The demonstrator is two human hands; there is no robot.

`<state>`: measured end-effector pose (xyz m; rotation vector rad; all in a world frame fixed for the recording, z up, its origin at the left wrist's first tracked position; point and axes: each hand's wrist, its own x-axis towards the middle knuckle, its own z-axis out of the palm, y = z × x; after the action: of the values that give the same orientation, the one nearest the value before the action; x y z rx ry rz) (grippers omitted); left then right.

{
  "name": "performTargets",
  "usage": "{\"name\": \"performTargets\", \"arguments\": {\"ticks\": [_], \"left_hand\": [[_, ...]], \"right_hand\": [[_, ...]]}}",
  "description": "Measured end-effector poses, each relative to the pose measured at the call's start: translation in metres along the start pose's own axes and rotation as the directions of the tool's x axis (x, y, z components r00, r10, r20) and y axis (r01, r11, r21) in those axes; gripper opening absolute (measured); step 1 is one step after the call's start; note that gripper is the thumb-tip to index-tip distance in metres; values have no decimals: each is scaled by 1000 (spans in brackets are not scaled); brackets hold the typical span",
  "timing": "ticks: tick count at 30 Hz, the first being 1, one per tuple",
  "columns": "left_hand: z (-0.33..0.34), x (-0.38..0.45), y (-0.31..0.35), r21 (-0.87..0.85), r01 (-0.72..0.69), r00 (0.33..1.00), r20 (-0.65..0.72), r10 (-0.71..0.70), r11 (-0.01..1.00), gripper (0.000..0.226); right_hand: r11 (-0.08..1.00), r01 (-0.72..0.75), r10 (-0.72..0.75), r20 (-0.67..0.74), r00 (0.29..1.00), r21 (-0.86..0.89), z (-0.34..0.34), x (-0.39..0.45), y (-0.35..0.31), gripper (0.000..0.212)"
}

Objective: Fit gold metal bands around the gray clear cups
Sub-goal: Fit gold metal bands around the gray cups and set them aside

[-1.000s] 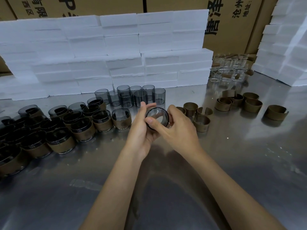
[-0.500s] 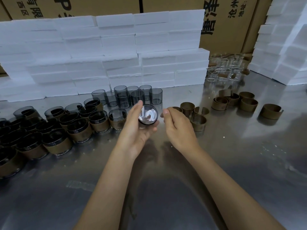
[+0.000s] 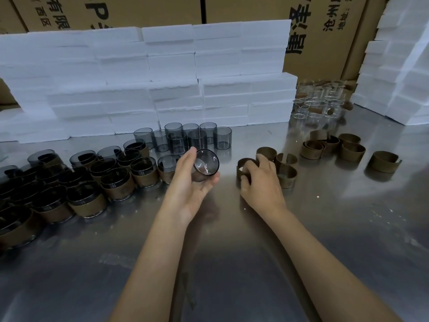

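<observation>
My left hand point(image 3: 188, 185) holds a gray clear cup point(image 3: 206, 162) on its side, base toward me, between thumb and fingers. My right hand point(image 3: 261, 182) rests on the table a little to the right, its fingers closed around a gold metal band point(image 3: 243, 166) from a small cluster of bands point(image 3: 286, 168). Several bare gray cups point(image 3: 185, 138) stand upright behind my left hand. Many cups with gold bands around them point(image 3: 92, 182) fill the table's left side.
More loose gold bands point(image 3: 334, 146) lie at the right, one apart point(image 3: 384, 161). Clear glass cups point(image 3: 318, 101) stand at the back right. White foam blocks point(image 3: 148, 82) are stacked along the back and right, with cardboard boxes behind. The table point(image 3: 232, 263) is bare steel near me.
My right hand let go of the cup, moved right and down to the table, and closed on a gold band. My left hand keeps the cup, turned base toward me.
</observation>
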<state>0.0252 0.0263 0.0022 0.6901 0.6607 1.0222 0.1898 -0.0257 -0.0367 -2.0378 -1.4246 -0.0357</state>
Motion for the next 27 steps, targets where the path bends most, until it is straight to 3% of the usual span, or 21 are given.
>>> {"name": "performTargets", "arguments": {"ticks": [4,6,8,11,13,16,20,24,27], "left_hand": [[-3,2,-1,35,-21,1000,-20,22,999,35],[-3,2,-3,42,-43,999,-2,43,998,40],[0,3,-5,74,-46,998,44,43,996,56],[3,1,-3,142,-45,989,143,25,989,80],[3,-1,-5,159,-56,979,203,23,986,80],[4,-3,-9,113,-69,979,199,46,991,70],[5,-4,-8,80,-69,977,207,51,994,69],[8,-6,-10,118,-59,976,214,32,991,66],[12,-8,-14,179,-52,970,241,8,983,66]], "right_hand": [[936,15,29,-118,993,353,-10,-2,-17,5],[858,115,16,-250,968,501,-18,-7,-32,15],[803,243,-50,-345,937,544,-23,-14,-44,19],[806,307,-137,-345,929,507,-22,-23,-52,36],[805,272,-112,-315,943,527,-23,-25,-54,49],[787,295,-123,-330,936,542,-28,-24,-53,50],[738,231,-87,-249,964,634,-36,-23,-54,42],[504,-42,132,-29,991,863,-44,-20,-55,36],[493,-242,154,190,970,836,-43,-15,-50,35]]}}
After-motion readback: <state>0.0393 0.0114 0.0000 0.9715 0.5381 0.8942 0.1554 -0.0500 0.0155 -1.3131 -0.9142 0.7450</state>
